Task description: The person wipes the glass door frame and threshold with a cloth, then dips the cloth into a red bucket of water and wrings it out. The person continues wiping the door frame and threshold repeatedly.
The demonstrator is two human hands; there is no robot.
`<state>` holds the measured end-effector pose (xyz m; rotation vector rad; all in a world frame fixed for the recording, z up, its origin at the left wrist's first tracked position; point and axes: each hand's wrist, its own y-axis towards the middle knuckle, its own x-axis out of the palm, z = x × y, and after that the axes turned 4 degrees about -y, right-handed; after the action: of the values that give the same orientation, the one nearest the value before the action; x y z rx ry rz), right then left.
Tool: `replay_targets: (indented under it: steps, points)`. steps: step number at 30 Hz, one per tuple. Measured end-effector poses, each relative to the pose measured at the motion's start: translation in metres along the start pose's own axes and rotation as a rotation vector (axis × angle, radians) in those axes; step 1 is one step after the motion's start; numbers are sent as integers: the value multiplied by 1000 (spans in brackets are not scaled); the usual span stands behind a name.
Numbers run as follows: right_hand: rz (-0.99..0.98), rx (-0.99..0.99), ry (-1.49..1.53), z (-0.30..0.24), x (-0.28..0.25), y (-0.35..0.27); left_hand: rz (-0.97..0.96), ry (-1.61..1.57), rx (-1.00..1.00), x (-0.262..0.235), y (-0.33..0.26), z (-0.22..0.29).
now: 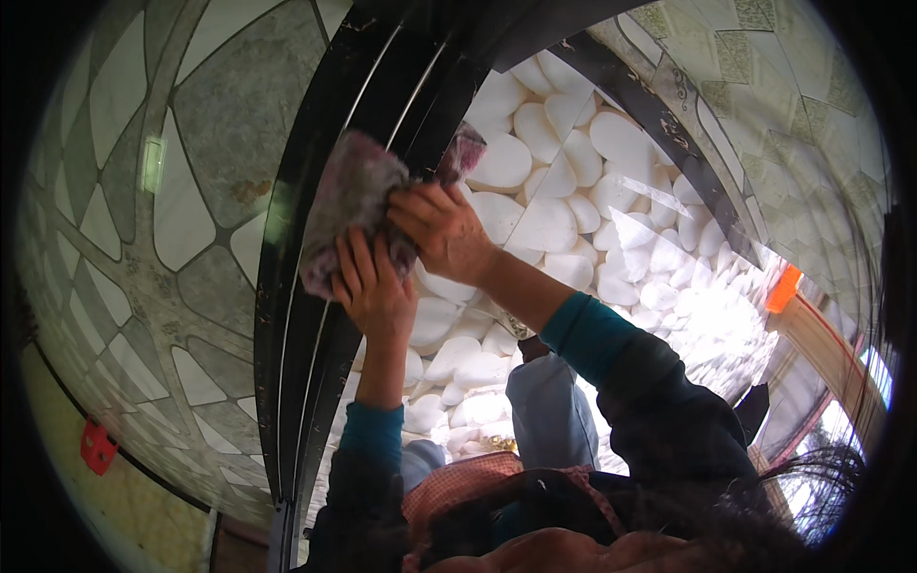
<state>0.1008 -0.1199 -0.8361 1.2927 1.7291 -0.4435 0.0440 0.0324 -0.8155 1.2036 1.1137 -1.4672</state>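
A fuzzy grey-and-pink cloth [353,191] lies bunched over a black door track [330,368] with thin shiny metal rails. My left hand [375,298] presses on the cloth's near end, its fingers hooked over the fabric. Farther along and a little to the right, my right hand [444,234] grips the cloth's right side with bent fingers. A loose corner of the cloth sticks out beyond that hand. Both palms are hidden, and the cloth covers part of the rails.
To the right spreads a floor with a white pebble pattern [549,224], lit by bright glare. Grey-and-white stone-patterned flooring [253,115] extends left of the track. A red object [97,447] sits at the lower left, an orange one [783,288] at the right. My knee [552,406] is bent below my arms.
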Motion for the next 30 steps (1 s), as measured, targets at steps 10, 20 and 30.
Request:
replay_targets:
  steps: [10,20,30]
  points:
    - [153,232,-255,79,-30,67,333,-445,161,22,114,31]
    - [-114,30,-28,-97,56,-26,110,-223,-54,15,-97,-80]
    - [-454,66,365,-257,117,-66,-43,-398,-316,-16,-264,-165]
